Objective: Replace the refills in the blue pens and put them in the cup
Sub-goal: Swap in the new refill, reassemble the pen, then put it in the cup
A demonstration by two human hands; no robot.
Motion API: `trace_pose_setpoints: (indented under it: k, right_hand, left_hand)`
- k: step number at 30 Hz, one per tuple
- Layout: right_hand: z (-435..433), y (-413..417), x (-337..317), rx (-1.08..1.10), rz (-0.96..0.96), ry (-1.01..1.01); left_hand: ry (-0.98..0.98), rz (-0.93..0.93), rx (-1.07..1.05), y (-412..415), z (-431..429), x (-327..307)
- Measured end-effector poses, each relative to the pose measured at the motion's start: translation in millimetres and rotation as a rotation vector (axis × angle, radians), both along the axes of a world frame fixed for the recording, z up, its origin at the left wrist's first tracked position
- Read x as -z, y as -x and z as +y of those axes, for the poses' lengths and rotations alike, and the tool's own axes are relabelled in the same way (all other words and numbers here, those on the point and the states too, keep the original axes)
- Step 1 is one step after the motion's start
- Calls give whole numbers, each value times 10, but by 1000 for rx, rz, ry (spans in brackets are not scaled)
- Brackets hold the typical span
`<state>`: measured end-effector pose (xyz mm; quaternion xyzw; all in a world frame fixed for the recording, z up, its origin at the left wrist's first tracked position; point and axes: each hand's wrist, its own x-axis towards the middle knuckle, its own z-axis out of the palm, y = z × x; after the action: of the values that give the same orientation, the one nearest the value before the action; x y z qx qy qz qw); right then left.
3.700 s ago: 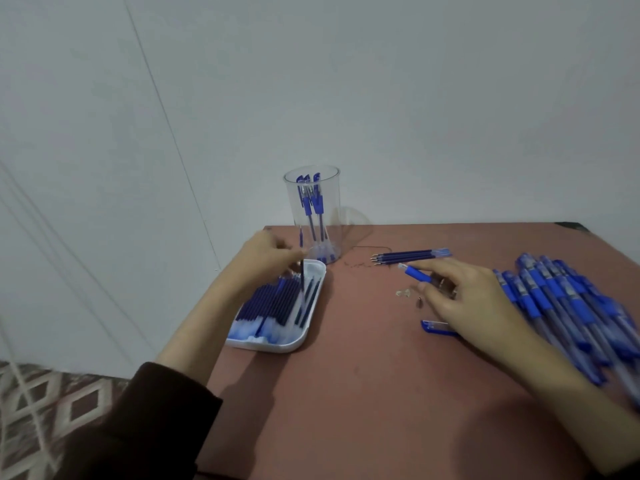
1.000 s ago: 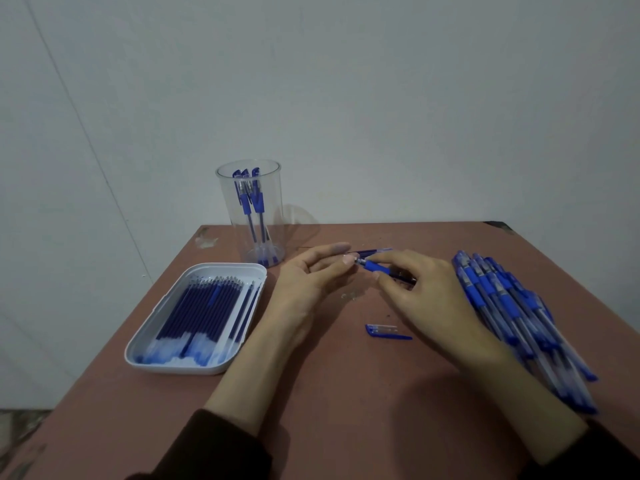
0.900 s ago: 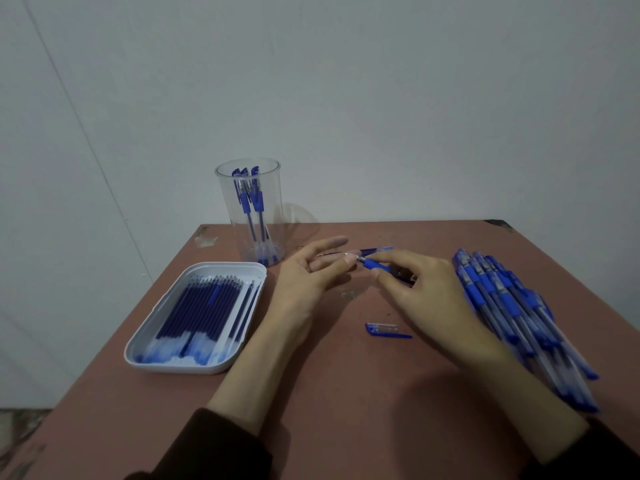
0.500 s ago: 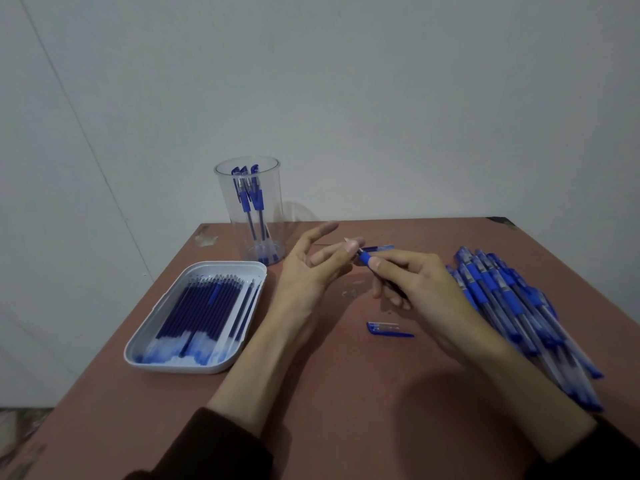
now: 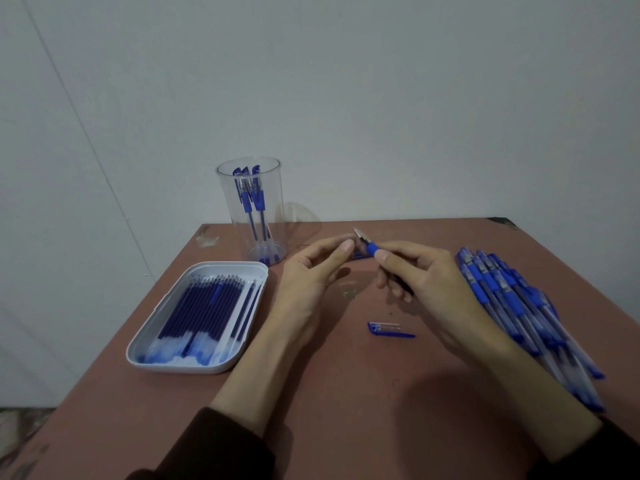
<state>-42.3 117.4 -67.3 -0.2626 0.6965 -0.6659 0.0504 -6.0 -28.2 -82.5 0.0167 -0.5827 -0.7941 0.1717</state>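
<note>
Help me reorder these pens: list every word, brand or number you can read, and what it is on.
No text can be read.
Pile of pens: any print too blurred to read.
Cup and tray: no label shows.
Pen in the right hand: too small to tell.

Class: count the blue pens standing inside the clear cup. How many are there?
3, bunched upright inside the clear cup: left pen, middle pen, right pen. Another could be hidden behind them.
</note>
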Motion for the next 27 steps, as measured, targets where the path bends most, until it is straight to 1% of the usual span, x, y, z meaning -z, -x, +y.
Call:
trace_pose_setpoints:
  k: [4,6,9,14,19,21,23,25,27]
  right_hand:
    - [-16,-20,28,60,89,-77]
    - [-18,-22,40,60,104,-107]
    - [-36,-33,27,12,-3,-80]
    - [-27,-43,-8,-169,-332,50]
    - [-6,-30,-4,-313,-499,136]
    - [0,-19,-4,-362,-532,155]
    - [8,-12,-11,-365,-529,151]
    - [10,-7,-20,-334,-495,128]
    - [6,2,-25,-275,-442,96]
  left_hand:
    - [19,-9,-5,-3,8,-14]
    - [11,-12,-11,0,3,-7]
    - [1,-11,12,-11,8,-3]
    - [-14,11,152,-17,10,-27]
    - [-49,53,204,-24,-2,-52]
    - [-68,60,229,-47,11,-70]
    - [-83,63,231,-48,30,-80]
    - [-102,56,208,-51,45,-104]
    - [-46,50,177,-27,42,-89]
